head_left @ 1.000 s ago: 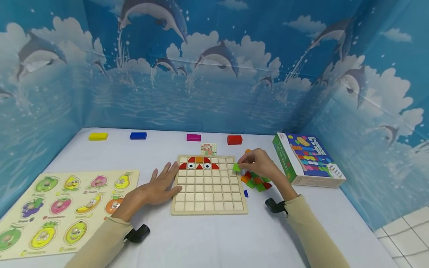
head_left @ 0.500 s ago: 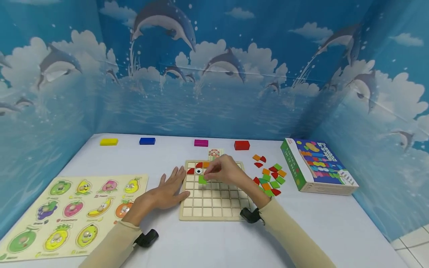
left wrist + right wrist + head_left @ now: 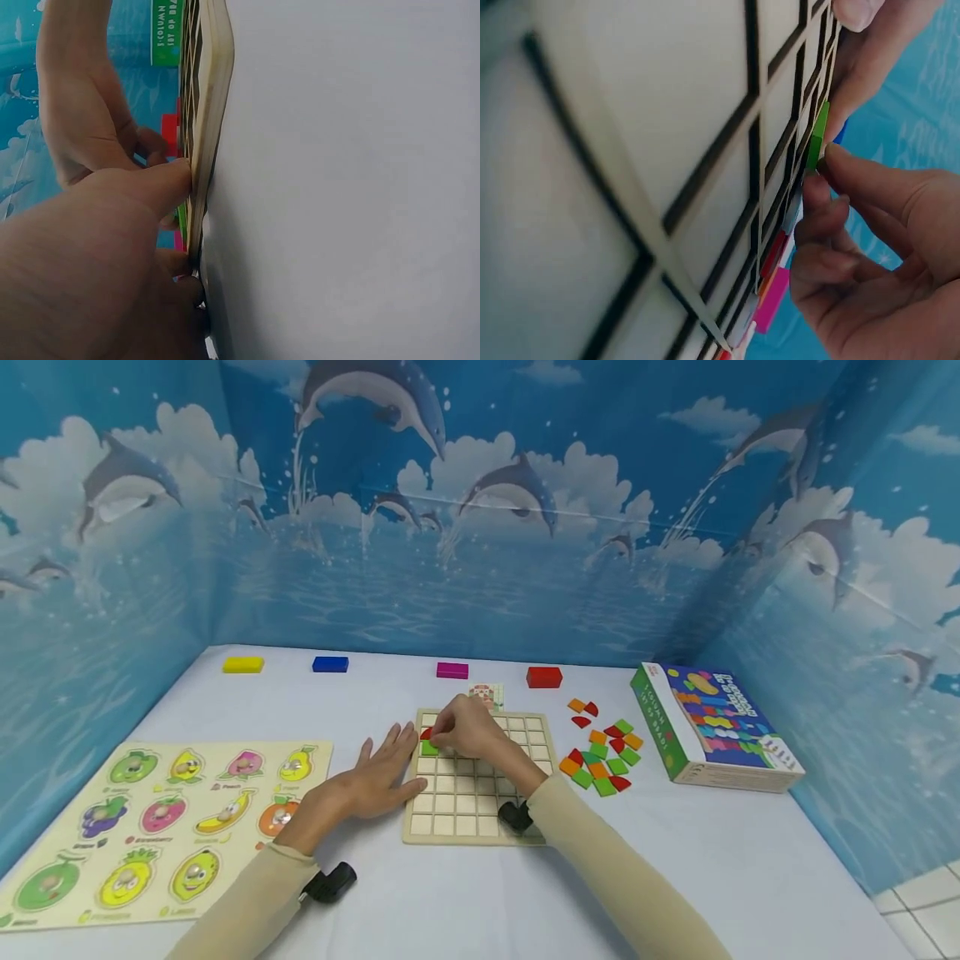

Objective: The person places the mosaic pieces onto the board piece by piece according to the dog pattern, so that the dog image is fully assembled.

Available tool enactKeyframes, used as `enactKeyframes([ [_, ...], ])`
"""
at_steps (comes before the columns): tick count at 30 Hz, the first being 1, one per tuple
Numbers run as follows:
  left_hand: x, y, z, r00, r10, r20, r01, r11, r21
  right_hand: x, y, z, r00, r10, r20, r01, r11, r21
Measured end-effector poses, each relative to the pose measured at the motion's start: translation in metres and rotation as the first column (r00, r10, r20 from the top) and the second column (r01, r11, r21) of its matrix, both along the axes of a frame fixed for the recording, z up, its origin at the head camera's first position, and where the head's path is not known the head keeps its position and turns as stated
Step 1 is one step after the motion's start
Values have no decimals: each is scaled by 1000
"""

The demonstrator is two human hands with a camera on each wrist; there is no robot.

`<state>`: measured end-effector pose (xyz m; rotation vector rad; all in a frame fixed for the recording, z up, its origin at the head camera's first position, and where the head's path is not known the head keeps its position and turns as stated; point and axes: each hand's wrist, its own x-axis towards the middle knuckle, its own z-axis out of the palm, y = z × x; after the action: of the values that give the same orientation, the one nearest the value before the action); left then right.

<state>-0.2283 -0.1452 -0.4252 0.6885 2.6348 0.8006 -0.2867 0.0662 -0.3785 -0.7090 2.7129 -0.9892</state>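
My right hand [image 3: 467, 727] pinches a green square tile [image 3: 429, 748] between thumb and fingertips, low over the upper left cells of a wooden grid board [image 3: 463, 841]. In the right wrist view the green tile [image 3: 819, 135] stands tilted right at the grid surface. Just behind it a red tile [image 3: 426, 733] shows in the grid; my right hand hides most other tiles in the top rows. My left hand [image 3: 371, 781] rests with spread fingers along the board's left edge, and its thumb [image 3: 176, 184] touches the rim. A small picture card [image 3: 489, 695] lies behind the board.
Loose red, orange and green tiles [image 3: 597, 749] lie right of the board. Beyond them stands a toy box [image 3: 712, 727]. A fruit puzzle board [image 3: 165, 835] lies at left. Yellow [image 3: 243, 665], blue [image 3: 331, 664] and other blocks line the back of the table.
My right hand has carried the green tile from the loose tiles at right across the board to its upper left. My left hand stays at the board's left edge; the head view has shifted slightly.
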Motion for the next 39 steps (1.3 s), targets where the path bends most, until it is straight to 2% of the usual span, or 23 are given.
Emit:
enactKeyframes([
  [7,-8,7,-5,1000,6,8,-5,998,-65,0,13,1,998,43,50,-39,996,-80],
  [15,-12,9,-6,1000,7,-3,-7,997,-71,-2,25,6,990,124,64,-117,988,-100],
  [22,-4,10,-6,1000,22,-4,-22,999,-42,4,68,22,984,167,62,-159,981,-115],
  [25,4,10,2,1000,24,-1,-24,999,-31,6,94,29,978,197,70,-187,973,-132],
  [28,9,7,11,1000,19,1,-19,1000,-11,6,115,35,980,182,75,-171,976,-136],
  [31,7,3,15,1000,24,-10,-24,1000,-5,3,131,38,988,141,68,-132,983,-128],
  [35,1,-1,9,999,32,-28,-33,999,-28,1,149,36,993,104,57,-98,991,-96],
  [39,1,-2,4,1000,18,-5,-19,1000,-11,2,169,28,995,81,59,-76,995,-70],
])
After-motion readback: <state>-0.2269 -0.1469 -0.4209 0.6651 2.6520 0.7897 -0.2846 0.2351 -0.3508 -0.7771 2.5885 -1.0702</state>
